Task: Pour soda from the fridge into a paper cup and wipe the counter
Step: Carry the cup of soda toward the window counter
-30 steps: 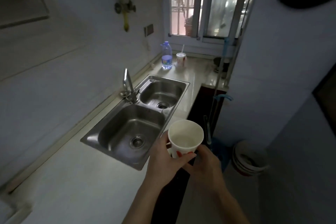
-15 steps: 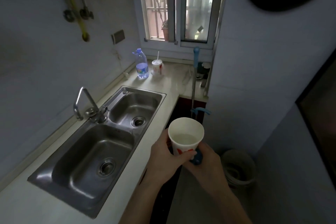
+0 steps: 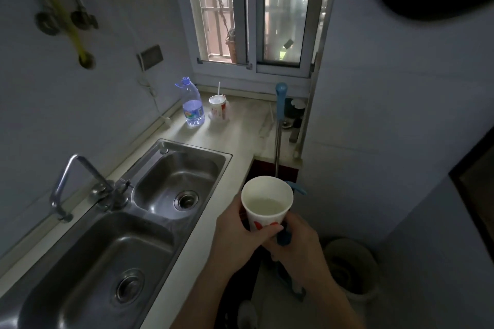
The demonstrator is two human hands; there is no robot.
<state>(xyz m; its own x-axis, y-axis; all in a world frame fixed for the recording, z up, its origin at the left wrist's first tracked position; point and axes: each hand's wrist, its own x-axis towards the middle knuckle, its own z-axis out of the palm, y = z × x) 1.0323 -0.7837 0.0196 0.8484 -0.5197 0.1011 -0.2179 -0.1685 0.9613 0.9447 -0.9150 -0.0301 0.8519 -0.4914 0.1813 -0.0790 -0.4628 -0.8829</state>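
A white paper cup with red print is upright in front of me, just past the counter's front edge, and holds a pale liquid. My left hand wraps its left side. My right hand cups its lower right side and base. The pale stone counter runs along the left wall to the window. No soda bottle, fridge or cloth is in view.
A steel double sink with a tap fills the counter's left. A clear water bottle and a second paper cup with a straw stand near the window. A blue-handled mop leans at the counter's end. A bucket sits on the floor.
The view has shifted forward along the counter, so the sink slid left and the window came closer. Both hands keep the same hold on the cup.
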